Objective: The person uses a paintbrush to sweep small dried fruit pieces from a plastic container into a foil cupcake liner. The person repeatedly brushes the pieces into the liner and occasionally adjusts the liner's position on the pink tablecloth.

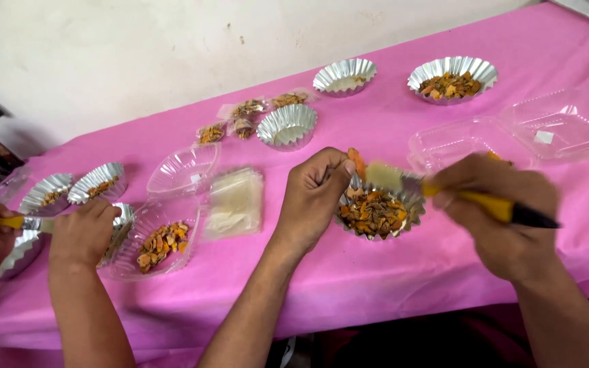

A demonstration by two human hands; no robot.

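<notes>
The foil cup (380, 212), on the pink tablecloth (390, 272) between both hands, looks light and easily crushed, so its fluted rim is best held gently, where the left hand (313, 197) pinches an orange piece (356, 162) and the right hand (497, 211) clenches a yellow-handled brush (444, 192).

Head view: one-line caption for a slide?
Left hand pinches an orange piece over a filled foil cup; right hand holds a yellow-handled brush; pink table.

On the pink-covered table (403, 286) sit two empty foil cups (288, 126), a filled foil cup (452, 78), an open clear clamshell box (512, 133) and small sealed packets (247, 117).
</notes>
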